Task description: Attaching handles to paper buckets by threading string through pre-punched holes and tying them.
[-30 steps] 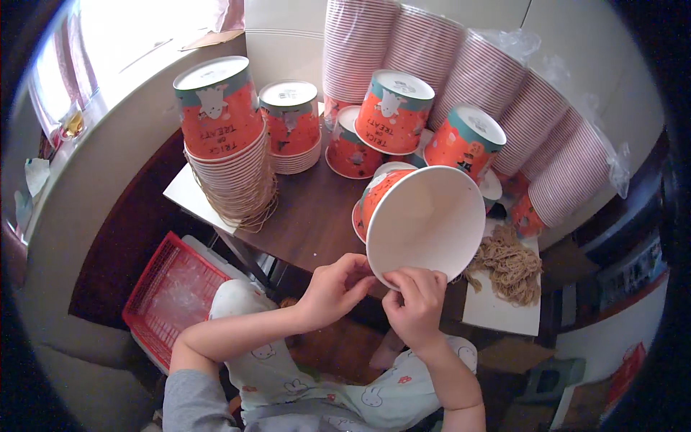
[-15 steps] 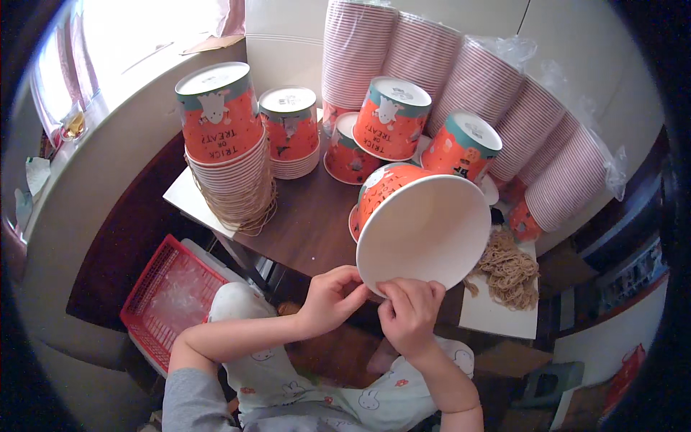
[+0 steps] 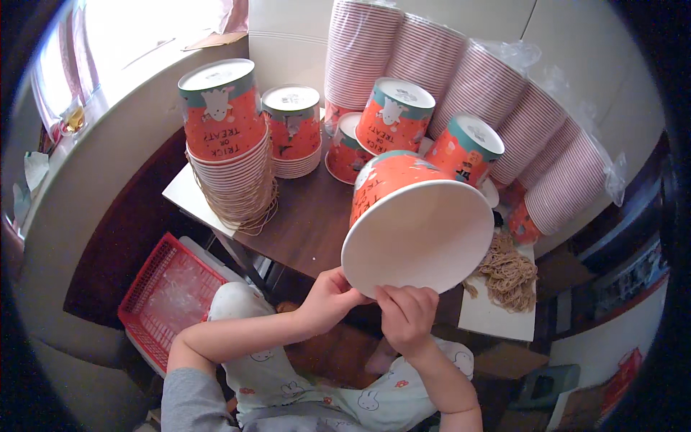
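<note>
A large orange paper tub (image 3: 414,219) with a white inside is held tilted over the near edge of the dark wooden table (image 3: 306,227), its open mouth turned toward the camera. Its lower rim is pinched by both hands: the left hand (image 3: 327,299) is closed on the rim at the lower left, and the right hand (image 3: 405,317) is closed on it just beside, with the fingers curled over the edge. Below the hands, a lap in pale printed cloth is seen. To the left, on the floor, a red plastic basket (image 3: 169,295) is set beside the table.

On the table, behind the held tub, 4 upturned orange tubs with teal bands are seen. The tallest stack (image 3: 227,155) stands at the left, with loose string hanging around its lower cups. A shorter stack (image 3: 293,137) is placed just to its right. 2 more upturned tubs (image 3: 394,115) (image 3: 466,147) are set farther right. At the right edge, a bundle of brown twine (image 3: 507,270) is laid on a white sheet. At the back, long rows of stacked cups (image 3: 461,79) are leaned against the wall, partly wrapped in clear plastic.
</note>
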Available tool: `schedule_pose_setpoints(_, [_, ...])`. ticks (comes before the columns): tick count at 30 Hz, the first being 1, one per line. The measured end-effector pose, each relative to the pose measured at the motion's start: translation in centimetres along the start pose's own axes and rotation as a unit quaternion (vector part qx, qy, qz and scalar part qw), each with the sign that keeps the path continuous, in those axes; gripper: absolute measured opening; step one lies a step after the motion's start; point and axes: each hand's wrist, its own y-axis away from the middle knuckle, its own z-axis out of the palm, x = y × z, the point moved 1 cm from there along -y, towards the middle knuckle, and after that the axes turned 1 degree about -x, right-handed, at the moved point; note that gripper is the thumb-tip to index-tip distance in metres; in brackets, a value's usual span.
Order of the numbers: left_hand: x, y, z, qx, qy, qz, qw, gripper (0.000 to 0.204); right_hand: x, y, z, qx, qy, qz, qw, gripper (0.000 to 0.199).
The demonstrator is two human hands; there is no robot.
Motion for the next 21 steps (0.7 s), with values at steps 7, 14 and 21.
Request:
schedule_pose_setpoints(7, [-1.2,0.2,-0.7,-0.005,0.199,-0.065,0.978,0.023,-0.1,-0.6,-0.2,0.063,-0.087,-0.033,0.994,0.017])
schedule_pose_setpoints(14, [-2.6,0.3,-1.1,-0.017,0.147,-0.08,0.986,0.03,0.0,-0.4,-0.4,0.048,-0.116,-0.009,0.992,0.022])
schedule_pose_setpoints(21, [-0.5,0.6,-0.7,-0.059,0.022,-0.031,0.998,0.035,0.2,-0.4,-0.6,0.028,-0.153,0.024,0.988,0.025])
